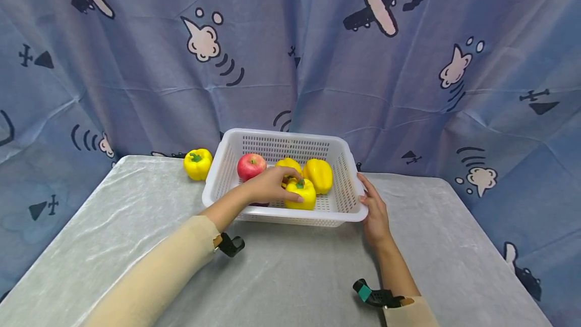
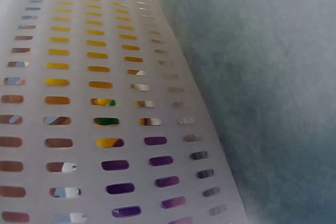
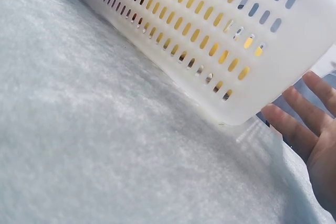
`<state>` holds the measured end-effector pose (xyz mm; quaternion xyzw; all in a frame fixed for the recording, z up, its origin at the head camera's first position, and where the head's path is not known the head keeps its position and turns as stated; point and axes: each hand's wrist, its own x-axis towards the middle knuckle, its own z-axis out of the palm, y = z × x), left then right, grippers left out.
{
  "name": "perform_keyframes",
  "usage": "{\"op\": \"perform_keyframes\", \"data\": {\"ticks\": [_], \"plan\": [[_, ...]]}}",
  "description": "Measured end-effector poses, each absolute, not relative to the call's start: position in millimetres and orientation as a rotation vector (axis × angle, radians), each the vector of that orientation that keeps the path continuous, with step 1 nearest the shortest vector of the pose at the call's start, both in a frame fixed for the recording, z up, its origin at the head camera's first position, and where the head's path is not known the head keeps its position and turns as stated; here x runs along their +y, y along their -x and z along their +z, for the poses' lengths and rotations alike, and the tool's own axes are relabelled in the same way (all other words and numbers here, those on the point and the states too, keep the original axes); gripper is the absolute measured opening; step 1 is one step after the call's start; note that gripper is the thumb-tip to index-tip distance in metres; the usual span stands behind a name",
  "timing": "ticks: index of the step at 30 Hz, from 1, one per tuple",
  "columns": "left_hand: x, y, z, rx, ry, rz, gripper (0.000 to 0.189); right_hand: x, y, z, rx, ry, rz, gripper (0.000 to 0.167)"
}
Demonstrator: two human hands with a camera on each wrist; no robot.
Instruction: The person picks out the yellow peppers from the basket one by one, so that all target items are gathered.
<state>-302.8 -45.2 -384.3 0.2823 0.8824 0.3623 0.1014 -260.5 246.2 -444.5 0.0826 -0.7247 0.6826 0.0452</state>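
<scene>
In the head view my left hand (image 1: 270, 184) reaches into a white slotted plastic basket (image 1: 290, 217) and holds a yellow bell pepper (image 1: 303, 198), fingers and thumb around its top. Beside it lie another yellow bell pepper (image 1: 317, 175) and a partly covered yellow pepper (image 1: 288, 164). A red apple (image 1: 251, 166) sits at the basket's left. Something purple (image 2: 121, 188) shows through the slots in the left wrist view, mostly hidden under my hand from above. My right hand (image 1: 375, 216) touches the basket's right end, its fingers (image 3: 294, 124) fairly straight in the right wrist view.
A yellow bell pepper (image 1: 197, 164) stands on the table outside the basket, at its left. A grey-white cloth (image 1: 290, 271) covers the table. Behind the table's far edge hangs a blue curtain (image 1: 254, 64) with airplane prints.
</scene>
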Motion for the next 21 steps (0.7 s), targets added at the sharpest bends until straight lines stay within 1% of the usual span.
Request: {"op": "perform_keyframes", "data": {"ticks": [9, 21], "plan": [[-52, 301, -379, 2.560, -0.789, 1.281, 0.051, 244, 260, -445, -2.223, -0.257, 2.069, 0.059], [-65, 284, -361, 2.526, -0.786, 1.495, 0.045, 245, 259, -446, -2.203, -0.264, 2.071, 0.058]]}}
